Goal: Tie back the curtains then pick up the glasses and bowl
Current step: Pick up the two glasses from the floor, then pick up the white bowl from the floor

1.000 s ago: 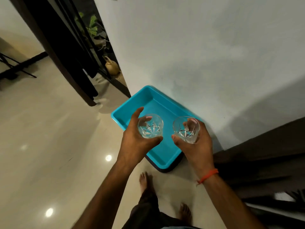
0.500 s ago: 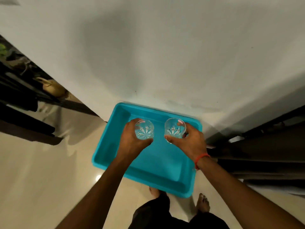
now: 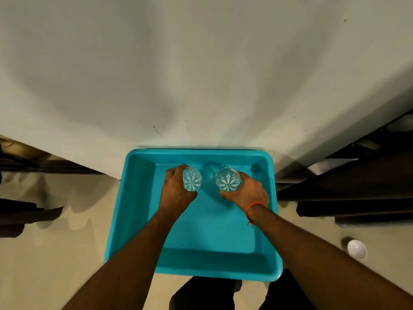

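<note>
Left hand: the left hand [image 3: 176,193] is gripping the left glass [image 3: 191,181], fingers curling round its far side and thumb lying along its near side; the forearm is reaching in across the tray's near rim.
Right hand: the right hand [image 3: 248,193] is gripping the right glass [image 3: 228,181], thumb hooking under its near side, the fingers hiding behind it; an orange thread band [image 3: 253,208] is circling the wrist.
Glasses: both are clear cut-glass tumblers, round, showing star-shaped facets in their bases; they are sitting side by side with a gap between them, over the far half of the tray; whether they are touching its floor I cannot tell.
Tray: the turquoise tray [image 3: 134,220] is lying on the floor, rectangular with rounded corners, smooth plastic, sloping walls and a rolled rim; its far rim is lying just beside the wall; bare tray floor is showing between the forearms.
Bowl: the white bowl [image 3: 357,252] is resting on the floor to the right of the tray, well apart from it, small, round and smooth.
Floor: the floor [image 3: 55,253] is showing as pale, glossy tile, reflecting dark shapes at the left.
Wall: the wall [image 3: 201,74] is rising pale and matt beyond the tray, lightly scuffed low down.
Edges: dark furniture [image 3: 357,186] is closing in at the right; open floor is lying to the left of the tray.
</note>
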